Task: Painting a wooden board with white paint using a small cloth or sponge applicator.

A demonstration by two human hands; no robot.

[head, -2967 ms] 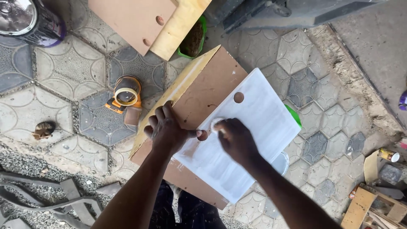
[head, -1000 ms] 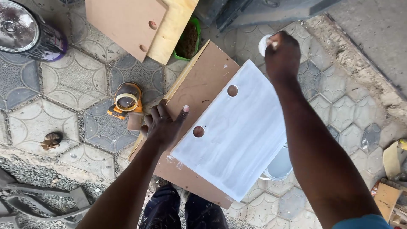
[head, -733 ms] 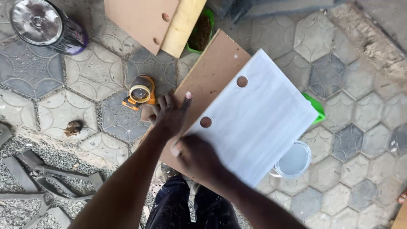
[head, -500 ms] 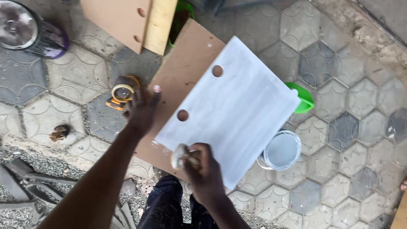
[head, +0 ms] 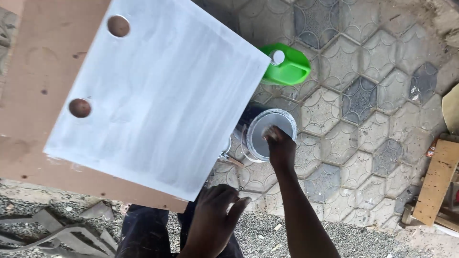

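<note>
A white-painted panel (head: pixel 158 95) with two round holes lies on a larger brown board (head: pixel 28 71). My right hand (head: pixel 279 145) reaches past the panel's right edge into an open paint tin (head: pixel 258 138) on the paving. Its fingers are bunched, tips down in the tin, around a small pale wad that is mostly hidden. My left hand (head: pixel 215 222) hovers below the panel's lower corner with fingers spread, holding nothing, and looks blurred.
A green plastic jug (head: pixel 287 67) lies on the hexagonal paving just beyond the tin. Wooden planks (head: pixel 437 181) sit at the right edge. Grey metal scrap (head: pixel 48 229) lies on gravel at the bottom left. My legs in dark trousers (head: pixel 143 234) are below the board.
The view has closed in and shifted right. My right hand left the panel's lower edge and went right to the paint tin. My left hand came off the board's left side and dropped below the panel.
</note>
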